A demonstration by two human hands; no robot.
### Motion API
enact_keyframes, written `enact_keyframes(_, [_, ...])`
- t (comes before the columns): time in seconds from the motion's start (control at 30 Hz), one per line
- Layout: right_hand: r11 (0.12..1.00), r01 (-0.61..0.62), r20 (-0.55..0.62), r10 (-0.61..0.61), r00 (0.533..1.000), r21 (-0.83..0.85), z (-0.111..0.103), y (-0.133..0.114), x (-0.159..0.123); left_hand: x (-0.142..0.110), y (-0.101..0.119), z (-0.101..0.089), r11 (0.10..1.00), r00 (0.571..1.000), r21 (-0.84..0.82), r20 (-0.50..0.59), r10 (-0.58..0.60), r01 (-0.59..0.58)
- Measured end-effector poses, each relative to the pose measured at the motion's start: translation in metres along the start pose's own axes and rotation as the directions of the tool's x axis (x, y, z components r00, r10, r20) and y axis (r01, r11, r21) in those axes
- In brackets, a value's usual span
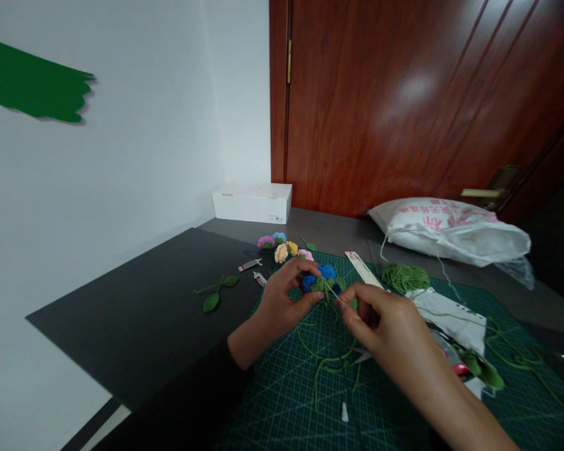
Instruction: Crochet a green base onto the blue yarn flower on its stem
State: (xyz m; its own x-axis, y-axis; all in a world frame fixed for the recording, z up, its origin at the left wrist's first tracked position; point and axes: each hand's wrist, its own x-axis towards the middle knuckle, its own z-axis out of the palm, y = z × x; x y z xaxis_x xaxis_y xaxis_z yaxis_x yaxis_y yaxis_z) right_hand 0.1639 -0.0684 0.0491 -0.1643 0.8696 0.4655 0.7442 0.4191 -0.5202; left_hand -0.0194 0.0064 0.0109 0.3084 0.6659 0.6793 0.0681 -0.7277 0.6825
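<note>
— What is the left hand (282,300) doing?

— Its fingers (305,296) curl closed around a crocheted blue flower (320,280), gripping it from the left. Some green crochet sits bunched against the blue.

— And the right hand (380,313)?

— Its thumb and forefinger pinch firmly on a thin metal needle (333,293), and the needle's far end reaches into the crochet.

— Where is the flower, exactly?

— Held up between both hands, above the far part of a green cutting mat (282,401). Loose green yarn (326,357) trails from it down onto the mat.

— What lies nearby?

— Just beyond the left hand, a cluster of crocheted flowers (279,247) in pink, blue, yellow and cream sits near two small tubes (250,265) on a black board (136,313). A crocheted leaf sprig (216,291) lies farther left on that board. To the right are a ball of green yarn (405,277), a paper strip (363,268) and a crumpled sheet of paper (444,319).

— And farther off?

— A white box (252,202) stands against the far wall, and a white sack (446,228) lies in front of a wooden door (380,106).
</note>
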Motion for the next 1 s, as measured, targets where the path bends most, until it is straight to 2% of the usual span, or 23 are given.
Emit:
enact_keyframes(0.2, [0.994, -0.048, -0.006, 0.049, 0.999, 0.099, 0.0063, -0.0024, 0.0001, -0.0005, -0.0002, 0.0009, 0.99, 0.997, 0.121, -0.005, 0.076, -0.075])
enact_keyframes(0.43, [0.994, -0.049, 0.047, 0.045, 0.998, 0.1, 0.0012, -0.0013, 0.0013, -0.001, -0.0034, 0.0007, 0.999, 0.999, 0.015, -0.035, 0.037, -0.037])
enact_keyframes(0.67, [0.993, -0.031, -0.008, 0.032, 0.999, 0.115, 0.0019, -0.0052, 0.0011, -0.0015, -0.0021, 0.0009, 0.999, 0.999, 0.043, -0.024, 0.033, -0.032])
enact_keyframes(1.0, [0.992, -0.067, 0.004, 0.067, 0.998, 0.106, 0.0072, 0.0018, 0.0006, -0.001, 0.0013, 0.0021, 0.995, 0.999, 0.082, 0.004, 0.048, -0.048])
